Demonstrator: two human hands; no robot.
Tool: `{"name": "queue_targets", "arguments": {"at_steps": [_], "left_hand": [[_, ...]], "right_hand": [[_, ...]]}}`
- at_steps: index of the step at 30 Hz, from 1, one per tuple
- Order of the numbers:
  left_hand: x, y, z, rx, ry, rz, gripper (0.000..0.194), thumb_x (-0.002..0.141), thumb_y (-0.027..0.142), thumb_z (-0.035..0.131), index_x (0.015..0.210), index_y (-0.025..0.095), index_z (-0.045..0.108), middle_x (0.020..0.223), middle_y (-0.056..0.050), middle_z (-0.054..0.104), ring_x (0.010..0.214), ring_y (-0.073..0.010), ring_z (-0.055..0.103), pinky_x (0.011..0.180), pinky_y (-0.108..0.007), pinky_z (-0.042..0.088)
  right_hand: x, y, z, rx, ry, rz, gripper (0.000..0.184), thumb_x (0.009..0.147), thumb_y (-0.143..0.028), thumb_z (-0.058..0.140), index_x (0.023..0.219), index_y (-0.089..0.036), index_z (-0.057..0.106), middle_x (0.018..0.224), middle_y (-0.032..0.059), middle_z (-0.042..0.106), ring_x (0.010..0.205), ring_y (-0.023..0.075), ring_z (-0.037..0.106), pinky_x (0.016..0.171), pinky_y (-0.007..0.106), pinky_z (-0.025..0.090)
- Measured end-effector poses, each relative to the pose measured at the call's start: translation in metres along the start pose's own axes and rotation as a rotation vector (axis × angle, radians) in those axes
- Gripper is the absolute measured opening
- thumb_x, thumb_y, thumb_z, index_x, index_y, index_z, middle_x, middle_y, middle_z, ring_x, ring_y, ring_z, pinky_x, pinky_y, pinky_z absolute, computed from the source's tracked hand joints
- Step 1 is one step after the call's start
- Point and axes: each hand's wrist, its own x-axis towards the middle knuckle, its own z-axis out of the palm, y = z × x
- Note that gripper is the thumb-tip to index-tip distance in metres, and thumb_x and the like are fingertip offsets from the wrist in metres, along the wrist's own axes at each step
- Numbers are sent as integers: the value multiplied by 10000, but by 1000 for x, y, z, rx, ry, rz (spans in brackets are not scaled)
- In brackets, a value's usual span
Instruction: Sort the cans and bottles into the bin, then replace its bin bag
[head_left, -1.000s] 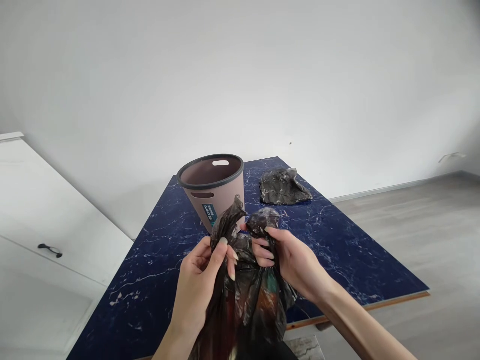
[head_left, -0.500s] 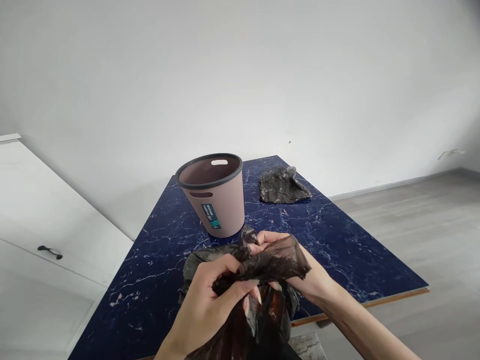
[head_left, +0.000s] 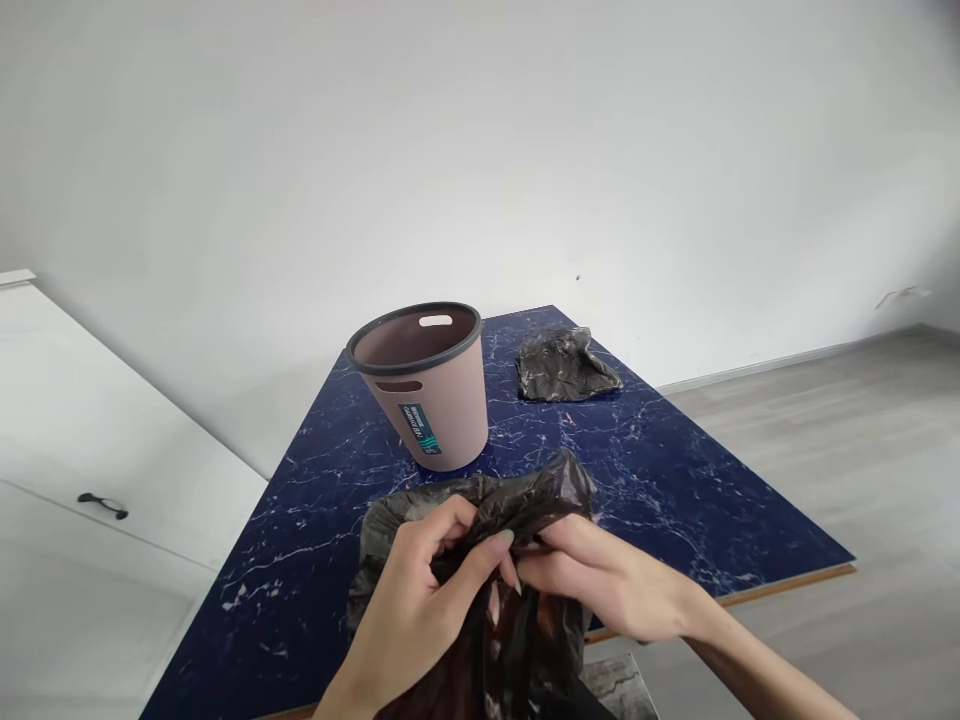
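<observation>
Both hands work on a thin black plastic garbage bag (head_left: pixel 540 490) at the near edge of the table. My left hand (head_left: pixel 420 590) is closed on its gathered edge, thumb pressed against the fingers. Closed on the bag too, my right hand (head_left: pixel 615 580) has its fingertips tucked into the folds, partly hidden. The bag's lower part hangs down over the edge towards me, and a crumpled dark part lies on the table left of the hands. Just beyond stands a pinkish garbage bin (head_left: pixel 461 410) with a dark rim, upright, no liner visible in it.
A second black plastic bag (head_left: pixel 566 365), folded flat, lies at the table's far right. The blue marble-patterned table (head_left: pixel 712 510) reaches to the white wall (head_left: pixel 600 150). A white cabinet (head_left: pixel 105 420) with a dark handle stands at the left.
My right hand has turned and come down to the right side of the bag's gathered edge. The bag's top now stands up above the hands. My left hand keeps its grip.
</observation>
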Motion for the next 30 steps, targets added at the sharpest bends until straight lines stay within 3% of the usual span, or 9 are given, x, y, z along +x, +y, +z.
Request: {"name": "queue_targets", "arguments": {"at_steps": [3,5,8,12,15,18,23,26,30], "left_hand": [[0,-3,3,134,38,67,299,1082,370,611,818,230,629,766,20,714,723,-145,691,694,-229,513],[0,-6,6,240,37,162,248,1084,294,580,849,230,633,799,17,728,730,-148,695,702,-240,506],[-1,-12,8,379,38,271,199,1069,252,573,890,232,657,863,-3,752,797,-182,722,750,-272,530],[-1,-16,8,428,41,244,132,1045,327,656,976,251,739,888,-16,770,797,-212,735,747,-296,557],[0,-14,3,375,-6,178,168,1052,352,647,1008,272,788,932,-19,800,819,-214,747,768,-292,572],[4,-9,-4,300,-51,77,190,1031,262,634,982,288,816,949,2,824,858,-205,770,784,-267,575],[9,-2,-16,143,-16,-10,230,925,170,641,1078,273,780,1066,-31,833,1002,-233,798,867,-277,616],[9,-2,-18,121,-15,-45,241,944,205,634,1170,268,688,953,-20,824,913,-223,798,822,-284,612],[2,-1,-16,146,3,-13,205,990,252,618,1193,279,614,820,24,778,804,-195,768,782,-272,582]], "right_hand": [[0,-1,3,-2,-72,-5,127,866,-288,665,830,-230,558,807,-11,559,748,162,501,646,280,406],[5,0,9,-61,51,-52,218,935,-403,708,894,-227,586,894,5,594,831,180,548,735,296,448],[12,1,19,7,228,-45,365,1044,-561,584,897,-230,619,918,23,618,893,201,585,856,332,492],[10,-2,21,257,332,88,472,990,-701,600,941,-249,730,881,41,664,966,266,642,936,375,535],[4,-5,15,311,325,175,522,933,-771,619,1013,-275,763,956,54,687,1038,294,646,979,386,545],[-3,-6,7,152,227,82,446,1051,-675,502,1002,-274,691,1031,50,645,1008,237,611,983,352,534],[-12,-9,-3,-525,52,-229,219,1098,-243,522,909,-244,634,1080,68,575,956,186,581,793,284,513],[-14,-4,-4,-732,78,-266,183,1087,-171,517,1052,-267,669,1065,54,611,893,176,610,704,273,497],[-10,10,-3,-841,235,-299,240,1076,-151,515,1280,-273,546,1085,48,650,896,195,626,743,304,518]]}}
